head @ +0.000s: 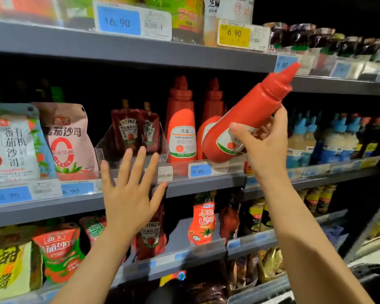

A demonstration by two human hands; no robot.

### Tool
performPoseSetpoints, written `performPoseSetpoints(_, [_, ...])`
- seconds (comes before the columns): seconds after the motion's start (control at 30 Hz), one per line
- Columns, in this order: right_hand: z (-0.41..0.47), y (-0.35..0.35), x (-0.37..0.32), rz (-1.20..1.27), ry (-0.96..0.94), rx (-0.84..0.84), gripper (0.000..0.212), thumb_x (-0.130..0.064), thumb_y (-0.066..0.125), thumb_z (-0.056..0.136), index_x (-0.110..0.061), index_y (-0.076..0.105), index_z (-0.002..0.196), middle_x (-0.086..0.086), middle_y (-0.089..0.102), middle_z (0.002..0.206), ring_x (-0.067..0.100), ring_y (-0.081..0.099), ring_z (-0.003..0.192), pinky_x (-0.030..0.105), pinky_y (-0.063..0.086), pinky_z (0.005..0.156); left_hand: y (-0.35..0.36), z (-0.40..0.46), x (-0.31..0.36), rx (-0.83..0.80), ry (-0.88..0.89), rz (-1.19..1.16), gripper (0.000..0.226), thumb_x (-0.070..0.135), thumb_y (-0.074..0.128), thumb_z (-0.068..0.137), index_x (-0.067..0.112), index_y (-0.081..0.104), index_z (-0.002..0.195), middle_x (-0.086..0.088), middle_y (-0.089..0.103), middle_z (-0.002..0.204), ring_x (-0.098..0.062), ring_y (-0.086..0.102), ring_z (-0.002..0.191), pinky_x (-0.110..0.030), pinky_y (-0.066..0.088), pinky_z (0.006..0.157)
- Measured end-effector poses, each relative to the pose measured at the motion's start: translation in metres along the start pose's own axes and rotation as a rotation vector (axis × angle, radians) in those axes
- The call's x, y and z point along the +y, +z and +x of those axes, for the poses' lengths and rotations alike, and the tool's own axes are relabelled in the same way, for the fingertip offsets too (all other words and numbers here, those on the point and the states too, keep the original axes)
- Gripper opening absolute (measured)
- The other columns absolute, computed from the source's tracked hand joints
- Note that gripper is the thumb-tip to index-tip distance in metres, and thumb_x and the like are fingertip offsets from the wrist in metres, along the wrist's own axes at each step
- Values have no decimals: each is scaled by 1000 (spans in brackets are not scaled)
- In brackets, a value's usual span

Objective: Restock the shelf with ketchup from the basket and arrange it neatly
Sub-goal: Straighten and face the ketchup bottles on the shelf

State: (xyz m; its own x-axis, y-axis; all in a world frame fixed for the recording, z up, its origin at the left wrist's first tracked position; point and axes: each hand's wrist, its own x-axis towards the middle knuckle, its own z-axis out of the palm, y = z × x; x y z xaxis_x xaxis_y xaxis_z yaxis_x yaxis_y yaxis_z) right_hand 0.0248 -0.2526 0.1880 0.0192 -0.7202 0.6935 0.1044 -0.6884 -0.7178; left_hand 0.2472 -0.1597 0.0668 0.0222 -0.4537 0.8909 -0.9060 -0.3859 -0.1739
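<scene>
Head view showed the right hand (264,143) gripping a tilted ketchup bottle (248,115) before the middle shelf (206,183); the left hand (130,189) hovered open. Shelving underway: next, upright it beside the standing bottles (181,128).

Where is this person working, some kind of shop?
Most likely a supermarket's sauce aisle: price tags such as 9.90 line the shelf edges, ketchup bottles stand in rows, and the right hand holds another ketchup bottle.

red ketchup bottle (248,115) tilted, nozzle up-right, before two upright shelf bottles (181,123)
</scene>
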Motion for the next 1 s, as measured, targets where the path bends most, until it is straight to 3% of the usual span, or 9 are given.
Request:
performPoseSetpoints(0.23, [15, 15, 6, -88, -62, -139, 76, -15, 73, 81, -18, 31, 143, -3, 55, 128, 6, 58, 113, 32, 50, 96, 4, -1, -3, 44, 30, 7, 57, 49, 39, 97, 16, 45, 143, -10, 44, 147, -30, 38, 138, -63, 16, 111])
performPoseSetpoints(0.6, [27, 15, 17, -77, -64, -207, 75, -5, 69, 84, -16, 26, 144, 7, 49, 136, 12, 54, 120, 27, 48, 99, 6, -2, -3, 77, 30, 7, 54, 47, 42, 96, 14, 51, 138, -11, 49, 143, -31, 42, 135, -63, 18, 111])
performPoseSetpoints(0.83, [26, 21, 36, -124, -58, -275, 77, -16, 69, 81, -17, 26, 145, 4, 50, 135, 14, 54, 121, 40, 49, 99, 9, -1, -3, 101, 33, 24, 53, 47, 43, 95, 16, 53, 137, -10, 53, 139, -30, 44, 133, -63, 21, 109])
performPoseSetpoints(0.93, [25, 18, 45, -118, -7, -272, 75, -12, 69, 84, -19, 26, 146, -1, 51, 133, 5, 55, 117, 29, 50, 96, 10, -2, -3, 108, 38, 40, 54, 47, 44, 95, 16, 52, 138, -10, 54, 139, -29, 44, 133, -63, 21, 109])
performPoseSetpoints(1.0, [27, 20, 49, -183, 12, -322, 76, -11, 67, 86, -17, 23, 148, -8, 49, 131, -13, 52, 109, 11, 44, 92, 11, -2, -3, 114, 39, 34, 53, 47, 45, 94, 16, 53, 137, -10, 54, 138, -30, 45, 132, -63, 21, 109])
